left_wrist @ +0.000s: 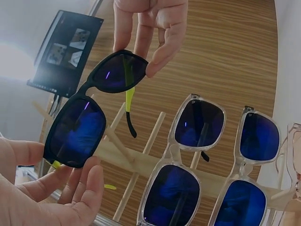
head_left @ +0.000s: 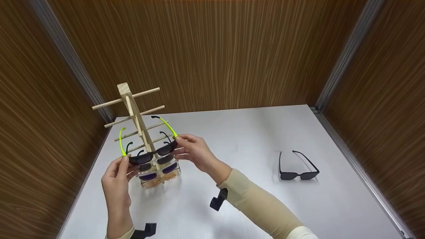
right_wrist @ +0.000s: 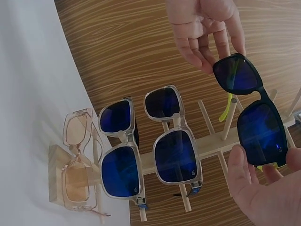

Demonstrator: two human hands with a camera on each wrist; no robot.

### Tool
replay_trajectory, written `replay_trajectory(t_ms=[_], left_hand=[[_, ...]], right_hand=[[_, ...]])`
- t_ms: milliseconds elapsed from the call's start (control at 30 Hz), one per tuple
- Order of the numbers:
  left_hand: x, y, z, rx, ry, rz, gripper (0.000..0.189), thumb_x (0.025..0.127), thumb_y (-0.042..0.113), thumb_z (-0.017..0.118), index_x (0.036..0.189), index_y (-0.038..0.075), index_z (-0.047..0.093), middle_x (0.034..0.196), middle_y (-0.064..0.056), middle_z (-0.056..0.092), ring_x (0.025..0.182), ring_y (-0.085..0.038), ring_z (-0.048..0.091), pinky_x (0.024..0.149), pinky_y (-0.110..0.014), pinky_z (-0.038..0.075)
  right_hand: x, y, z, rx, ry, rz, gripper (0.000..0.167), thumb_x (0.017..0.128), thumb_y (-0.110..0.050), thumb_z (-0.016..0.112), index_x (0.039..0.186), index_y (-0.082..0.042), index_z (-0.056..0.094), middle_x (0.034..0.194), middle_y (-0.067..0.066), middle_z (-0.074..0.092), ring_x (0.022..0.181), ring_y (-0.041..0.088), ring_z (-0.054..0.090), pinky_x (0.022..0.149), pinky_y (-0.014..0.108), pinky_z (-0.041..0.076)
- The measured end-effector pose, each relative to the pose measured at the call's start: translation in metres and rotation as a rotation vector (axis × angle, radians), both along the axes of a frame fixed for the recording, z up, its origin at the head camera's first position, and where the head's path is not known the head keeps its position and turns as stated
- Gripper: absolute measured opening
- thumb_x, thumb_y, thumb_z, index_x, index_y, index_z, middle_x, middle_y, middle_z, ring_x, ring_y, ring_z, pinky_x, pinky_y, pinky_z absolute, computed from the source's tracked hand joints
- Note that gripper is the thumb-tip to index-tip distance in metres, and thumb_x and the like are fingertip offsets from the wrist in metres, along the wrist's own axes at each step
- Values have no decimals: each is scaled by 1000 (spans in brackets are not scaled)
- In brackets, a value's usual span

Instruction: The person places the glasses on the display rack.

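My left hand (head_left: 116,179) and right hand (head_left: 197,152) pinch a pair of black-framed sunglasses (head_left: 141,158) by its two outer ends, dark lenses toward me. Its temples, bright yellow-green with dark tips, stretch back on either side of a wooden display rack (head_left: 134,116). In the left wrist view the held sunglasses (left_wrist: 77,132) are in front of the rack's pegs, beside the hung pairs. Lower on the rack hang two clear-framed sunglasses with dark blue lenses (right_wrist: 174,155) and, lowest, a pair with pale orange lenses (right_wrist: 75,181).
Another pair of black sunglasses (head_left: 289,176) lies with temples unfolded on the right of the white table (head_left: 239,132). Bare pegs (head_left: 146,92) jut from the upper rack. Wood-grain panels (head_left: 212,56) enclose the table. A screen (left_wrist: 68,52) appears in the left wrist view.
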State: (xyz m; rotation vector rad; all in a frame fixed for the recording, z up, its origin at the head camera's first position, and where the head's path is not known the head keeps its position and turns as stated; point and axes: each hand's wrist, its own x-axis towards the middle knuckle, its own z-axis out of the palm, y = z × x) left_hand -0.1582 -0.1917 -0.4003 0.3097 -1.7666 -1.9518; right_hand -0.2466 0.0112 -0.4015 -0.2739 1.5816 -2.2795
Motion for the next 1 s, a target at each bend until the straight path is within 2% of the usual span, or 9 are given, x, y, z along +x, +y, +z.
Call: replay_trajectory(t_ms=[233, 467, 733, 1000], left_hand=[[-9, -8, 4, 31, -28, 11, 34, 92, 29, 58, 107, -1, 62, 84, -11, 59, 74, -18, 63, 63, -24, 54], [-13, -14, 3, 49, -38, 34, 30, 94, 28, 56, 103, 0, 62, 81, -9, 60, 71, -18, 64, 56, -23, 53], [-21, -18, 2, 60, -82, 1, 33, 95, 30, 54, 106, 0, 60, 81, -6, 59, 71, -16, 64, 56, -23, 52], [-24, -19, -3, 75, -122, -12, 34, 95, 31, 53, 107, 0, 59, 82, -7, 58, 70, -16, 64, 56, -22, 51]], right_hand=[[-9, -11, 5, 21, -31, 5, 33, 93, -22, 59, 117, 1, 59, 91, 14, 64, 79, 26, 66, 76, 39, 54], [-12, -20, 8, 24, -57, 8, 27, 93, -22, 59, 111, -2, 61, 90, 15, 62, 72, 23, 66, 72, 36, 54], [-18, -22, 8, 40, -81, 3, 28, 93, -22, 59, 113, -3, 60, 91, 16, 63, 72, 24, 66, 72, 36, 54], [-20, -20, 1, 49, -111, 14, 27, 93, -22, 58, 112, -4, 61, 89, 16, 63, 72, 23, 65, 75, 37, 54]])
